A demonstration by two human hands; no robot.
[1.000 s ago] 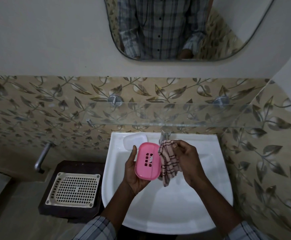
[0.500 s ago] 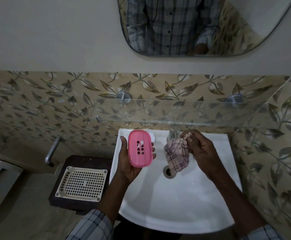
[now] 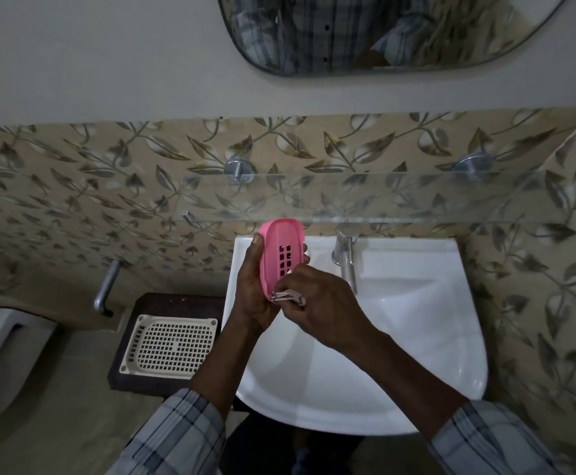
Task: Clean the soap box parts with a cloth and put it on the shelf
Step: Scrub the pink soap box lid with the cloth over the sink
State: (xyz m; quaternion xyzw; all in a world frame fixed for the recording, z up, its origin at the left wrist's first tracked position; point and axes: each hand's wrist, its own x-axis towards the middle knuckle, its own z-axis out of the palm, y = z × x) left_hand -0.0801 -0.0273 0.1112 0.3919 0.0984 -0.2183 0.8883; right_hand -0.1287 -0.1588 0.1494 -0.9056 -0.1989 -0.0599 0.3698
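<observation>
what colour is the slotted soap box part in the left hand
Pink, seen in the head view: the slotted plastic soap box part held in the left hand.

No legible text or labels

shelf (image 3: pixel 382 200) above sink (image 3: pixel 417 337), tray (image 3: pixel 171 344) left

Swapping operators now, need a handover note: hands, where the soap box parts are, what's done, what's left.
Left hand: grips the pink soap box part, tilted upright over the sink.
Right hand: closed on the cloth, pressed to the part's lower end.
Glass shelf: nothing on it.
Other parts: none visible from here.
Done: none confirmed; wiping is under way.
Left: finish wiping, clean any other parts, set the box on the shelf.
</observation>
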